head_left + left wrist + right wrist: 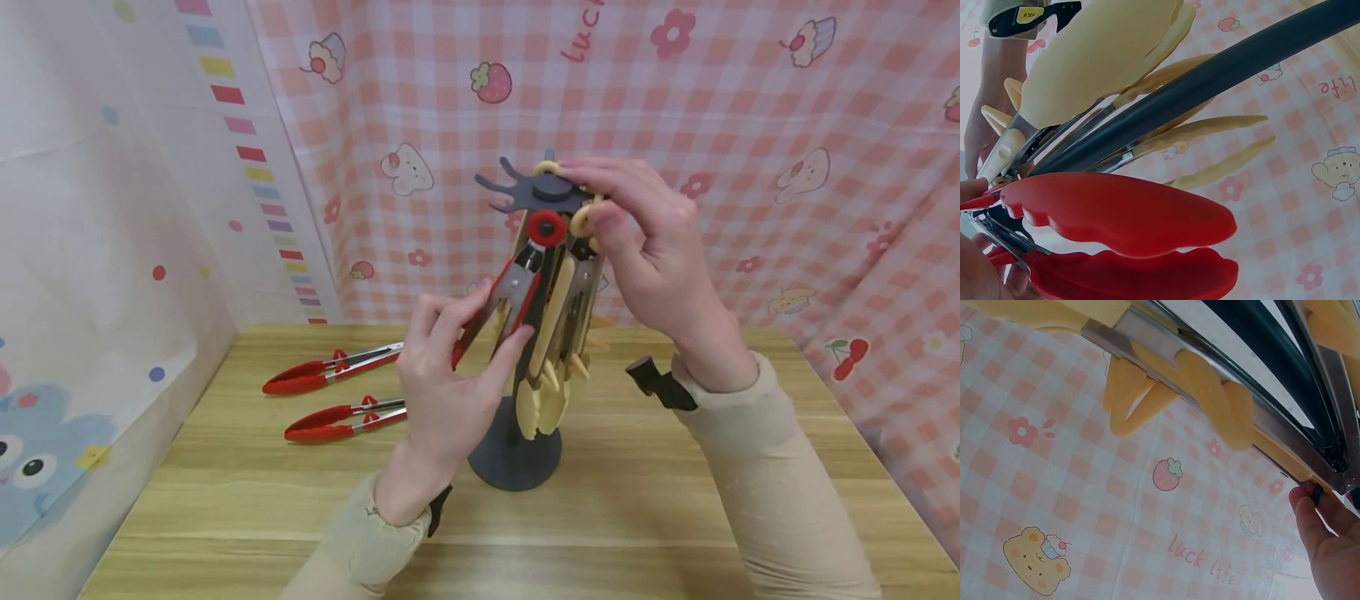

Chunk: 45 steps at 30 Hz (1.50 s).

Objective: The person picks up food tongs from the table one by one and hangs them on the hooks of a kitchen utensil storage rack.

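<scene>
In the head view my left hand (450, 379) grips a pair of red-and-silver tongs (516, 283) between thumb and fingers. Their red ring end is up against the hooks of a dark grey utensil stand (551, 190); the red scalloped heads (1122, 209) point downward, spread apart, in the left wrist view. My right hand (663, 258) holds the top of the stand, with thumb and fingertips around its hooks beside the yellow rings (582, 222). Several pale yellow tongs (555, 321) hang from the stand, their heads (1104, 62) close to the dark pole (1210, 87).
Two more red tongs (318, 379) lie on the wooden table (675, 517) to the left, partly hidden behind my left hand. The stand's round base (517, 462) rests on the table. Behind hangs a pink checked curtain (465, 142), with a white printed sheet (150, 208) at the left.
</scene>
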Each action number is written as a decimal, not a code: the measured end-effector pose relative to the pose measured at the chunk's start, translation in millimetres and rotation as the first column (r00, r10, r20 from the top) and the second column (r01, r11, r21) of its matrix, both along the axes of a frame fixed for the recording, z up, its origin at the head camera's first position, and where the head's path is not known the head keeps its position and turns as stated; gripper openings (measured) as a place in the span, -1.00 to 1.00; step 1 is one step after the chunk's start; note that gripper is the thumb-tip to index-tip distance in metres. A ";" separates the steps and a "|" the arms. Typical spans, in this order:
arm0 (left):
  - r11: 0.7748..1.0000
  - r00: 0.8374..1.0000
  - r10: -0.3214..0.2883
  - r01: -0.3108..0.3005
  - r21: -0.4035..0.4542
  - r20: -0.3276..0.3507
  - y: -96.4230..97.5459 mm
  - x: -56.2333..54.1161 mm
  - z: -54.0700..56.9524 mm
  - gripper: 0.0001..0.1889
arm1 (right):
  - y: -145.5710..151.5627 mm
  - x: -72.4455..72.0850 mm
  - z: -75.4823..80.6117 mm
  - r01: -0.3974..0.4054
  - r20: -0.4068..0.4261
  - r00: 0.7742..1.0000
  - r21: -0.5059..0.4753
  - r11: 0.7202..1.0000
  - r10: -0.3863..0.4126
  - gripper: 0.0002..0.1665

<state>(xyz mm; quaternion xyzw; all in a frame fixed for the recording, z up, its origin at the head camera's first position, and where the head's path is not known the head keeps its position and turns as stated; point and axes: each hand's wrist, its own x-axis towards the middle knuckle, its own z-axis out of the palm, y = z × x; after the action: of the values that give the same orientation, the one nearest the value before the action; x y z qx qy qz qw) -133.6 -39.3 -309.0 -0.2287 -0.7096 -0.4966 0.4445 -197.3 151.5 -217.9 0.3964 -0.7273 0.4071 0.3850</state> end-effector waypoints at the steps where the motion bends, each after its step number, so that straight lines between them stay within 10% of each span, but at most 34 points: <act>1: 1.000 1.000 0.001 -0.001 0.001 0.001 0.3 -0.1 -0.3 -0.48 | 0.0 0.0 0.0 0.000 0.000 1.000 0.000 1.000 0.000 -0.06; 45: 0.999 0.999 -0.041 0.041 0.032 -0.019 12.6 -11.2 -17.3 -0.43 | -2.0 -0.4 -2.4 0.001 -0.015 1.000 -0.039 0.999 -0.001 -0.07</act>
<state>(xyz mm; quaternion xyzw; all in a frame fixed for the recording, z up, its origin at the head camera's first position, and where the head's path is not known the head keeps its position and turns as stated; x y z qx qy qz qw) -144.8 -26.7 -326.4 -0.2405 -0.6927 -0.5148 0.4442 -197.7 149.5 -220.4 0.3915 -0.7163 0.4182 0.3984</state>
